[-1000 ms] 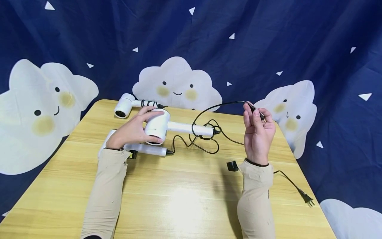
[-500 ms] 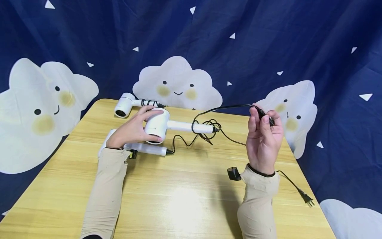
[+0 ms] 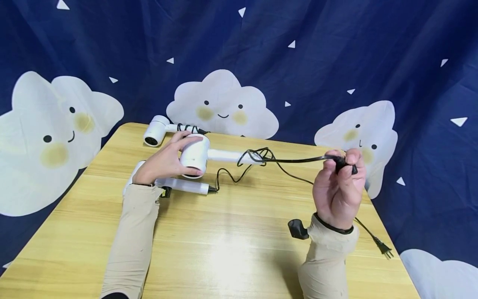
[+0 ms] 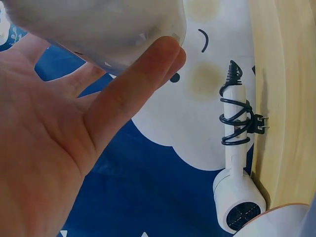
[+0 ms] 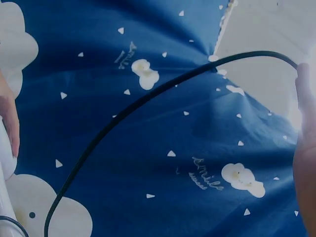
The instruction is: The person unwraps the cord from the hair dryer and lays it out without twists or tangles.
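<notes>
My left hand (image 3: 162, 164) grips the round head of a white hair dryer (image 3: 194, 157), thumb at its lower rim and fingers over its top. The dryer's handle points right, with loops of black cord (image 3: 298, 160) around its end. At the right, my right hand (image 3: 337, 195) pinches the black plug (image 3: 344, 166) between thumb and fingers, and the cord stretches almost straight to the handle. In the left wrist view, the left hand (image 4: 49, 133) spreads around the dryer's white body (image 4: 98, 29). The right wrist view shows the cord (image 5: 143, 98) arching toward the hand at the edge.
A second white hair dryer (image 3: 183, 185) lies below the left hand, partly covered by it. Farther back left rests a third dryer (image 3: 154, 132) with its cord wound around the handle. Another two-pin plug (image 3: 384, 248) lies near the right edge of the wooden table (image 3: 209, 257).
My right hand has moved right and nearer with the plug, pulling the cord straighter. The loops at the handle have become smaller. The left hand keeps its hold almost unmoved.
</notes>
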### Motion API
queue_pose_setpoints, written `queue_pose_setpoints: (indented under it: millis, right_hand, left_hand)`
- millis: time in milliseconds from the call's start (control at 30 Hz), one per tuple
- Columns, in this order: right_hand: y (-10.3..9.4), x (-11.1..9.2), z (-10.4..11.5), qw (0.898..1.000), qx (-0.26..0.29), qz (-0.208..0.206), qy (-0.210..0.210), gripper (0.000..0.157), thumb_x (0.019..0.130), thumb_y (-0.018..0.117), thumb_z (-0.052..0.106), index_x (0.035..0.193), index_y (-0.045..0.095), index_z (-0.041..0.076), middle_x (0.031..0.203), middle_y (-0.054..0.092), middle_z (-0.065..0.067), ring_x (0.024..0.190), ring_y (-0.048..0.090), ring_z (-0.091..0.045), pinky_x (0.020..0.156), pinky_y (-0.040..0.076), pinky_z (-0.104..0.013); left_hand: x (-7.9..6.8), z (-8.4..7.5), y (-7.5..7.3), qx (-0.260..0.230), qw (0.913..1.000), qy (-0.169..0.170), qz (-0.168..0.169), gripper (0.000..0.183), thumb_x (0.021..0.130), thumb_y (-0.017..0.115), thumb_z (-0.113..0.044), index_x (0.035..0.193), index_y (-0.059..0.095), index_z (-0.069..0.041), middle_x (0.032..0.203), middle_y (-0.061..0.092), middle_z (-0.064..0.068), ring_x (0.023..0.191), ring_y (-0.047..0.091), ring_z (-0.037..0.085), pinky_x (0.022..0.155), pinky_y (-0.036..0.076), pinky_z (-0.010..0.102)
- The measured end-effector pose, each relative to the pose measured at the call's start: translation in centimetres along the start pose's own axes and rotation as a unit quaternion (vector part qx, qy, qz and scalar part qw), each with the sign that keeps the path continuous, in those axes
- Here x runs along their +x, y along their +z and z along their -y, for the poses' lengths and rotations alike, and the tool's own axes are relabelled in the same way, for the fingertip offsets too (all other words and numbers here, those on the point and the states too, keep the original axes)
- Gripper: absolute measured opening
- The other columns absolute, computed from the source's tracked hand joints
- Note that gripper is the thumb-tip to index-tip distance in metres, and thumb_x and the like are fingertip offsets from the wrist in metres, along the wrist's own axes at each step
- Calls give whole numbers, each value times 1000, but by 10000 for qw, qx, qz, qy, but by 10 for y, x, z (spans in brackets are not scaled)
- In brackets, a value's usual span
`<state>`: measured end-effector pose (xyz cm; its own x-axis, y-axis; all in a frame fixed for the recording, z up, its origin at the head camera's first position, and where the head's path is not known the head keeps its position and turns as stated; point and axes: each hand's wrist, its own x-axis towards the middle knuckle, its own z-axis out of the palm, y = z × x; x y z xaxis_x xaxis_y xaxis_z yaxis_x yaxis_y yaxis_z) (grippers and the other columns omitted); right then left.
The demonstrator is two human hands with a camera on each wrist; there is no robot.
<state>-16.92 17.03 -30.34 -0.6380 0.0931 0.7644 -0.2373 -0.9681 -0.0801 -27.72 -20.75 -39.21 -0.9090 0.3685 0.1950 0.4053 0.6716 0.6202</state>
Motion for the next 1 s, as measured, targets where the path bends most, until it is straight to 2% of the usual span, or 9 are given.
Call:
queue_pose_setpoints:
  millis: [300,500,567,667,733,867,933,1000]
  right_hand:
    - [10,-6,-7,9938,504,900,414,12,97,52,-17,105,43,-17,115,61,-50,104,71,-50,95,59,-43]
    - [28,-7,-19,9802,850,1628,739,9,98,51,-16,96,42,-15,117,60,-50,110,71,-49,98,59,-41]
    - [28,-7,-20,9750,733,1948,775,13,97,53,-15,90,42,-14,116,62,-49,106,73,-46,90,62,-36]
    - [25,-6,-20,9690,414,2314,757,19,95,58,-14,84,43,-11,109,66,-46,90,76,-41,67,60,-29]
    - [22,-4,-19,9616,258,2600,833,22,94,59,-14,80,43,-12,101,67,-46,70,72,-37,52,54,-26]
    - [25,-4,-20,9471,79,2969,1220,30,94,59,-16,70,40,-13,89,66,-47,45,58,-33,41,52,-30]
    - [29,-2,-23,9328,116,3297,1451,32,95,58,-16,69,41,-15,80,64,-47,42,58,-33,44,55,-32]
    - [33,0,-27,9136,241,3710,1645,30,97,56,-15,70,43,-16,73,62,-46,42,61,-35,48,58,-33]
  left_hand:
    - [0,3,-1,-82,9999,-27,-63,103,64,95,-57,153,47,-37,164,29,8,140,43,35,103,47,56]
    - [1,3,-1,-72,9998,-66,-166,103,64,96,-55,153,47,-37,165,28,8,139,44,36,101,48,56]
    - [1,3,-1,-81,9997,-99,-197,103,64,96,-54,152,47,-36,165,27,9,141,43,37,102,48,57]
    - [0,4,-2,-73,9995,-89,-293,102,64,97,-52,152,48,-35,165,28,9,143,40,38,105,45,59]
    - [-1,4,-3,-44,9993,-49,-372,102,63,97,-51,152,49,-35,164,30,9,144,39,38,107,44,61]
    - [-2,3,-5,-29,9988,-6,-489,102,63,98,-51,152,49,-34,164,31,9,147,36,37,109,41,63]
    - [-2,3,-5,-65,9986,-29,-521,103,63,98,-50,152,49,-34,164,30,10,148,36,37,109,41,63]
    - [-2,3,-6,-95,9984,-49,-546,103,63,98,-49,152,49,-34,165,29,10,147,36,38,109,41,62]
